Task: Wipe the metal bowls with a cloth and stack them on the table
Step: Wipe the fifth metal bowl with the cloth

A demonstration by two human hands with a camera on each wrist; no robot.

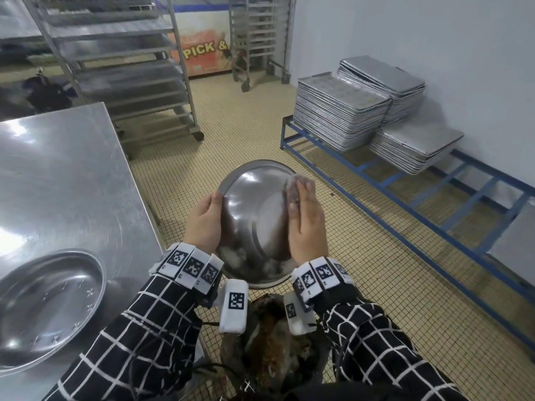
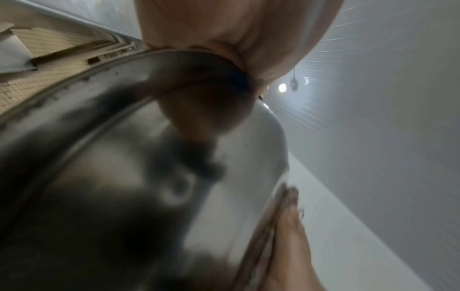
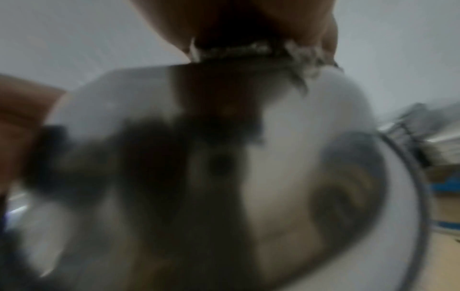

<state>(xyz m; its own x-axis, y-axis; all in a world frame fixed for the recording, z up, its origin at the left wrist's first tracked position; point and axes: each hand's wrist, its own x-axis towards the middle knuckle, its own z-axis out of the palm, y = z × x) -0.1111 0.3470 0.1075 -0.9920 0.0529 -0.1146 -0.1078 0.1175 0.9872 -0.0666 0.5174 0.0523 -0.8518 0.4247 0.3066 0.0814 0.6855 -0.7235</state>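
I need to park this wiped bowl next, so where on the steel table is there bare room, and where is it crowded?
The steel table is bare from its far edge down to the metal bowl at its near-left corner; that corner is taken. Both hands are occupied: left hand grips the held bowl, right hand presses the cloth on it.

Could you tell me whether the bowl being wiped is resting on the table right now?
No, both hands hold the bowl in the air over the tiled floor, beside the table.
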